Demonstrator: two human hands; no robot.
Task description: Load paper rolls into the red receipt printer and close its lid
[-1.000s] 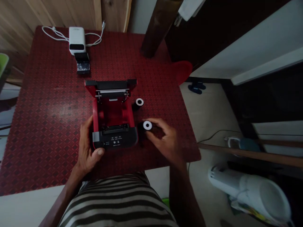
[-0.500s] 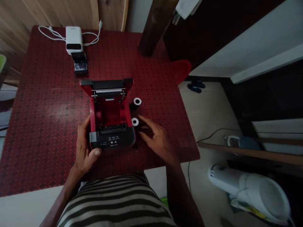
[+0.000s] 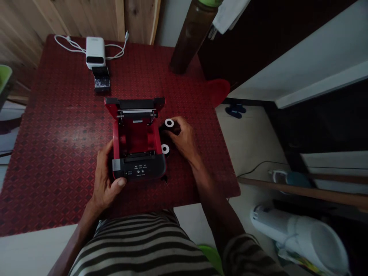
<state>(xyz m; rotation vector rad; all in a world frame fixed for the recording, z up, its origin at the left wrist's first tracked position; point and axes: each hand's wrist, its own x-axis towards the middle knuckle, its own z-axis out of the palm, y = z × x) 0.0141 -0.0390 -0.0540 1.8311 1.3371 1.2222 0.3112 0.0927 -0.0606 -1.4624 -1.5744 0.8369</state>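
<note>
A red and black label printer (image 3: 138,168) sits on the table with its lid (image 3: 135,104) raised and its red inner bay bare. My left hand (image 3: 105,180) grips its left side, thumb at the front corner and fingers along the side wall. To the right of the printer stand two small black rolls with white ring-shaped ends. Around the far roll (image 3: 169,123) my right hand (image 3: 185,140) has its thumb and fingers closed. The near roll (image 3: 165,149) stands close against the printer's right side, below my right hand.
On the red patterned table (image 3: 66,161), a white power bank (image 3: 95,51) with a white cable lies at the back left. A small open black case (image 3: 101,79) is in front of it. A tall dark bottle (image 3: 191,38) stands at the back. A red stool (image 3: 220,92) is beyond the right edge.
My right hand has moved from beside the near roll up to the far roll and closed around it. My left hand stays on the printer. The view has shifted slightly.
</note>
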